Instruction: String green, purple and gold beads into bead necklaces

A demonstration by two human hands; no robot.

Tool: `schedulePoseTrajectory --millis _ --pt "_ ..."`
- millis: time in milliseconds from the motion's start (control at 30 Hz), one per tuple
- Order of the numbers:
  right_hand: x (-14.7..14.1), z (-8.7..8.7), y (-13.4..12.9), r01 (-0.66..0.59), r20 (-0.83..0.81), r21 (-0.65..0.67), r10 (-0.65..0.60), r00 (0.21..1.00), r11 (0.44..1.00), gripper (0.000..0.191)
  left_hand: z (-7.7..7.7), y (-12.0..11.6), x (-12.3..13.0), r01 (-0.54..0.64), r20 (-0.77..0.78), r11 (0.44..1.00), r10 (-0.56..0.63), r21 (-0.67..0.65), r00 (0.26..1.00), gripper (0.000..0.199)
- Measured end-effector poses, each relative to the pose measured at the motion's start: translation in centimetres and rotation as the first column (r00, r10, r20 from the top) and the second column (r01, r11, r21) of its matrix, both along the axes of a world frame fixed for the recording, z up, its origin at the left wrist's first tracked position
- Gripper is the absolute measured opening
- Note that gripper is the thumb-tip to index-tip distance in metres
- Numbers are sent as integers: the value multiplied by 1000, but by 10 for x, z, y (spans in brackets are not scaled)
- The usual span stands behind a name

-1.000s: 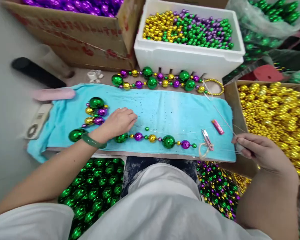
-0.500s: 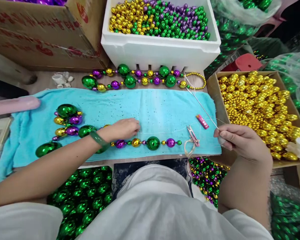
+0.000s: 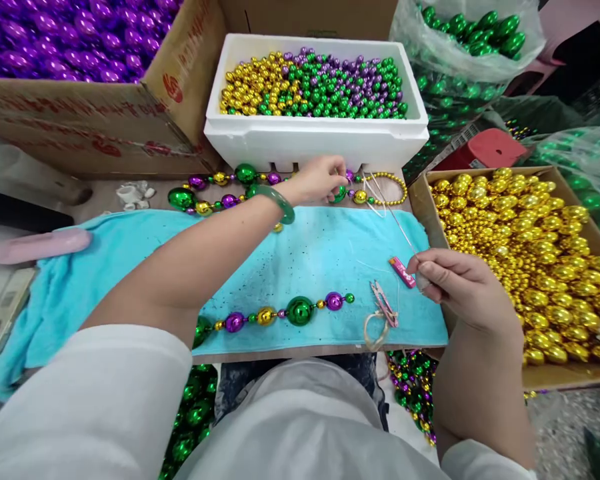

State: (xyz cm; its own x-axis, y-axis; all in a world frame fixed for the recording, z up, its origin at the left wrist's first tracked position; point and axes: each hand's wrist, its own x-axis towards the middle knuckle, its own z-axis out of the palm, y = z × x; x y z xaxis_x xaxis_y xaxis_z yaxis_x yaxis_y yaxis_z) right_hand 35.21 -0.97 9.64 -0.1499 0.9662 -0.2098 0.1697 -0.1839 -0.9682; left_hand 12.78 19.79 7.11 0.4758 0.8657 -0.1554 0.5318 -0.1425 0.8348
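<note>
My left hand (image 3: 323, 180), a green bangle at its wrist, is closed in a pinch over the far bead strand (image 3: 230, 201); what its fingertips hold I cannot make out. My right hand (image 3: 463, 287) is closed on a thin, pale, straight strand (image 3: 403, 228) that runs up and left to the gold bead loop (image 3: 400, 180). On the blue towel (image 3: 310, 260), nearer me, lies a strand of purple, gold and green beads (image 3: 299, 311). Beside it are thread snips (image 3: 384, 303) with a loop of twine and a small pink packet (image 3: 403, 272).
A white foam box (image 3: 315, 137) of small beads stands behind the strands. To the left is a carton (image 3: 175, 87) of purple beads. A carton (image 3: 555, 380) of gold beads sits on the right, with a red stool (image 3: 497, 148) and bags of green beads (image 3: 450, 80) behind.
My left hand has gone from the near bead strand up and right to the far one. My right hand still grips the thin strand. The view has tilted up slightly.
</note>
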Motion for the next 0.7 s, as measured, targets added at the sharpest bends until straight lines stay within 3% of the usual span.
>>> schedulePoseTrajectory --millis 100,167,267,333,433,533,633,700 --pt "-1 -7 8 -1 17 -18 1 1000 1000 30 -14 1 13 100 -52 993 -97 61 994 11" --pt "0 -8 11 14 31 -24 -13 999 1000 30 -17 0 4 176 -119 971 -158 160 980 21" --pt "2 -5 12 63 36 -22 -63 997 998 28 -12 -7 -39 234 -267 923 -153 307 952 45" --pt "4 -2 11 126 30 -4 -126 992 992 26 -6 -23 -83 242 -411 904 -82 353 908 44" --pt "6 2 9 252 -5 41 -252 968 967 26 0 -74 -156 205 -605 908 65 365 793 40" --pt "4 8 7 392 -54 111 -388 920 913 28 -10 -144 -214 124 -711 938 154 322 687 52" --pt "-1 14 6 465 -50 118 -463 885 877 32 -35 -202 -243 -7 -752 958 229 287 618 69" --pt "-4 15 6 463 -40 98 -461 886 881 34 -51 -223 -249 -95 -759 961 263 259 595 67"
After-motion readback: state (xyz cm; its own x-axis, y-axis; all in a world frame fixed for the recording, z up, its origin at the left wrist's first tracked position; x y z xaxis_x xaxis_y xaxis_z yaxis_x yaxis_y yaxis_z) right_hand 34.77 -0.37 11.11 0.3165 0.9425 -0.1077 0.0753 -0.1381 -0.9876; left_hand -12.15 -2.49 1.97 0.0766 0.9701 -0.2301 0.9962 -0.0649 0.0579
